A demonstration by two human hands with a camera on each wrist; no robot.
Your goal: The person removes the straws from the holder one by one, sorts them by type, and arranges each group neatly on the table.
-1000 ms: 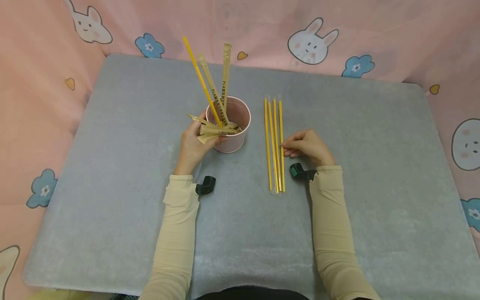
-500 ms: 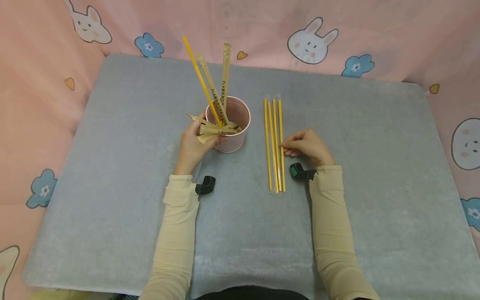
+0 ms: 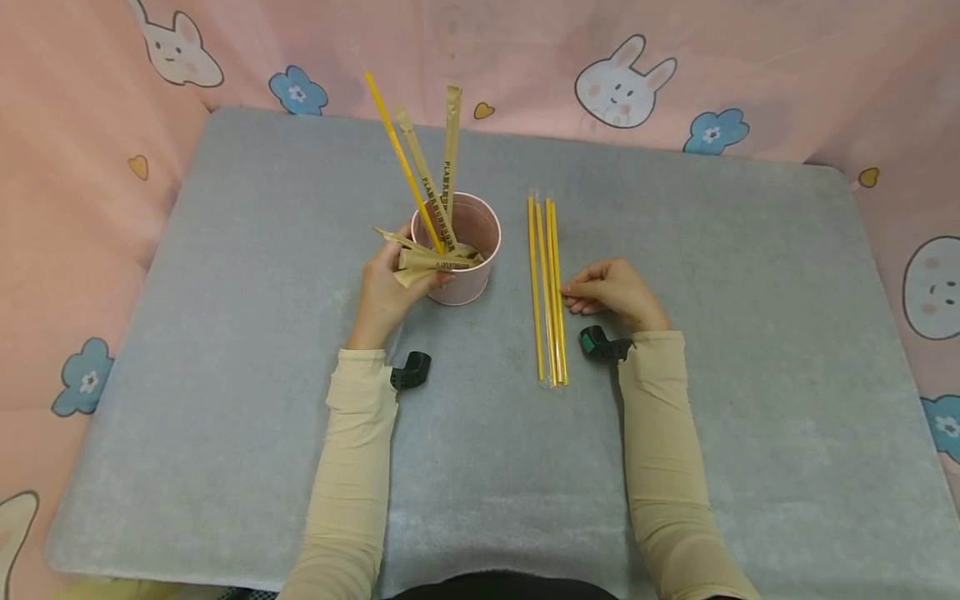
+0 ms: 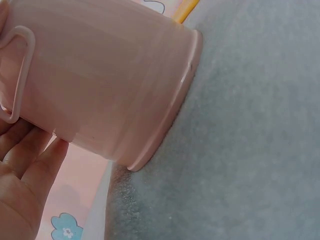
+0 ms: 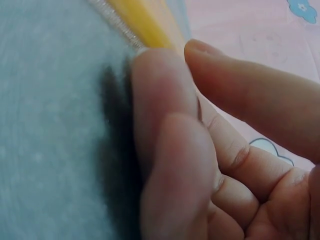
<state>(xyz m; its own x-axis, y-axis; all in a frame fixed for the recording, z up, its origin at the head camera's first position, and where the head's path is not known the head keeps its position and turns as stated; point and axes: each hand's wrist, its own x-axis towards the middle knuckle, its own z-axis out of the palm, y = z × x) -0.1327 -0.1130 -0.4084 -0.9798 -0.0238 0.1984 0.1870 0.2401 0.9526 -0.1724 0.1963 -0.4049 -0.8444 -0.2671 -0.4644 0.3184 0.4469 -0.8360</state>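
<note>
My left hand [image 3: 384, 293] grips a small pink bucket [image 3: 463, 292] with a pink handle, its base on the table in the left wrist view. Paper-wrapped straws [image 3: 452, 133] stick up from the bucket beside a yellow straw [image 3: 397, 142] in clear film. Other paper-wrapped pieces [image 3: 435, 262] lie across the rim and over the left hand. Several film-wrapped yellow straws [image 3: 533, 292] lie side by side to the right. My right hand [image 3: 617, 293] has its fingertips at the rightmost one; in the right wrist view, thumb and forefinger stand apart, the yellow straw [image 5: 145, 22] just beyond the forefinger.
The grey cloth-covered table [image 3: 757, 358] spreads around both arms. A pink curtain [image 3: 510, 50] printed with rabbits and blue flowers stands along the back and sides. Each wrist carries a black camera mount [image 3: 412, 370].
The rightmost yellow straw has shifted left against its neighbour, narrowing the gap between them. The left hand and bucket stay where they were, and the right hand has barely moved.
</note>
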